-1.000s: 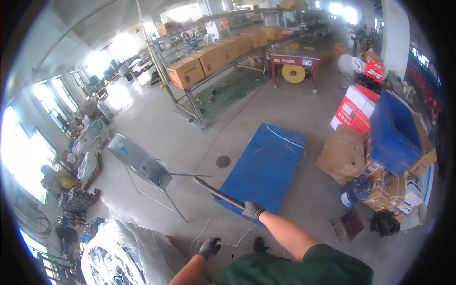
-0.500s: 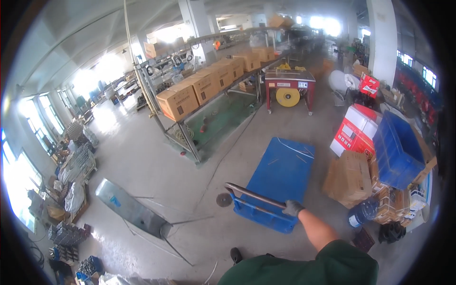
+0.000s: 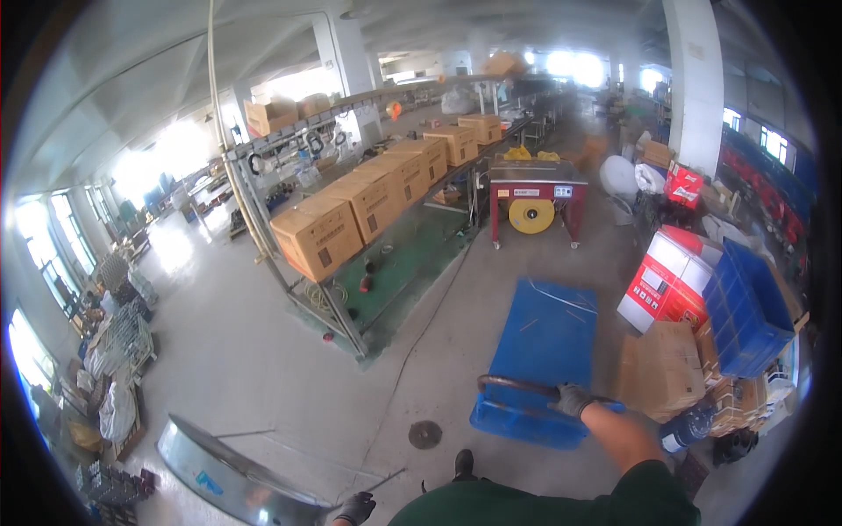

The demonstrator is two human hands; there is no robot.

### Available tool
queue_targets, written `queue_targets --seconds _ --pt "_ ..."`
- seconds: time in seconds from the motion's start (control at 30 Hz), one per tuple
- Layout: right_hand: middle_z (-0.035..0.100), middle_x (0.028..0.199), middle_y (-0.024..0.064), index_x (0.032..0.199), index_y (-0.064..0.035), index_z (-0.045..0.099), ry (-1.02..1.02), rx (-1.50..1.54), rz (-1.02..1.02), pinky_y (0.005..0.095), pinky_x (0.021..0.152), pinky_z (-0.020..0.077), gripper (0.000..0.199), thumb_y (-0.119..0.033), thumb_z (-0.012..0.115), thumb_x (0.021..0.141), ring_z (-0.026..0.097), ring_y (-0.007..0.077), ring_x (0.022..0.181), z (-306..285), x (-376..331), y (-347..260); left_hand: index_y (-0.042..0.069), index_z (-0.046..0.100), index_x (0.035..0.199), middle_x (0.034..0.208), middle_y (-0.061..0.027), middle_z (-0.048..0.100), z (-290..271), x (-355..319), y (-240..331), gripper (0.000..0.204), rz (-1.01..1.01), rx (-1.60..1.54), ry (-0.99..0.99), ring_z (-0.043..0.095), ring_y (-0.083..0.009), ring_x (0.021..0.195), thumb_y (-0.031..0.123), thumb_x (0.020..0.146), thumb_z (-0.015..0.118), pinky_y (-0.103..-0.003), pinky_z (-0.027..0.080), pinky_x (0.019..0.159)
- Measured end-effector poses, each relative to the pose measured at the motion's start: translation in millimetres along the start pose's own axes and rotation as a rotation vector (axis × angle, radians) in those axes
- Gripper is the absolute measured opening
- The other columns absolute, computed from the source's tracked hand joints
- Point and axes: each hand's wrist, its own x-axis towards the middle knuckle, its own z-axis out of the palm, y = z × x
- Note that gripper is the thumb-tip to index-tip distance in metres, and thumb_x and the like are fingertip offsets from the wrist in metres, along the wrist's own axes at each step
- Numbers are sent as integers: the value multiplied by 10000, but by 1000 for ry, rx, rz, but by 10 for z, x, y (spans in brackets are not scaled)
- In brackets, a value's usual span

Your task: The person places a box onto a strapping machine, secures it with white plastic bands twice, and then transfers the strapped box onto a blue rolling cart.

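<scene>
My right hand (image 3: 574,401), in a grey glove, is closed around the dark push handle (image 3: 517,383) of a blue platform cart (image 3: 544,337). The cart's flat deck stretches away ahead of me, with a pale strap and small scraps lying on it. Low in the picture, my left hand (image 3: 357,508) also wears a grey glove. Its fingers are loosely bent and apart, and no held thing shows. Beside it lies a long grey metal trough-like piece (image 3: 237,478) with thin rod legs; whether the hand touches it cannot be told.
Several brown cartons (image 3: 320,232) line a raised conveyor (image 3: 346,320) ahead on the left. A red strapping machine (image 3: 537,195) stands beyond the cart. Cartons (image 3: 660,368) and a blue crate (image 3: 745,307) are piled close on the right. A round floor cover (image 3: 425,434) lies left of the cart.
My view has shifted, so the metal piece sits lower and the cart further right. My left hand has come into view at the bottom. The right hand keeps its grip on the handle.
</scene>
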Motion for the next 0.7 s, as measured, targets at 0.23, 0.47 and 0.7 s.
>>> queue_targets --seconds 0.23,0.47,0.7 --pt "689 1102 151 1178 -130 649 167 50 -75 459 902 501 523 -509 628 819 650 324 1052 -144 1488 -838 51 675 1104 908 -80 668 -254 2077 223 328 50 -114 9 587 -277 773 237 833 683 -397 529 735" --pt "714 947 143 1024 -114 693 63 271 -51 437 796 539 446 -520 630 851 687 332 908 -280 2532 -721 61 676 1091 1009 -99 630 -752 3013 198 362 -184 4 -190 564 -303 894 322 841 653 -426 482 822" --pt "716 975 181 924 -73 753 -104 147 188 425 864 529 809 -815 456 798 685 354 961 -405 2833 -506 58 670 1109 1176 -145 600 -989 3981 -131 424 -419 -8 -349 554 -323 1065 398 862 607 -450 434 950"
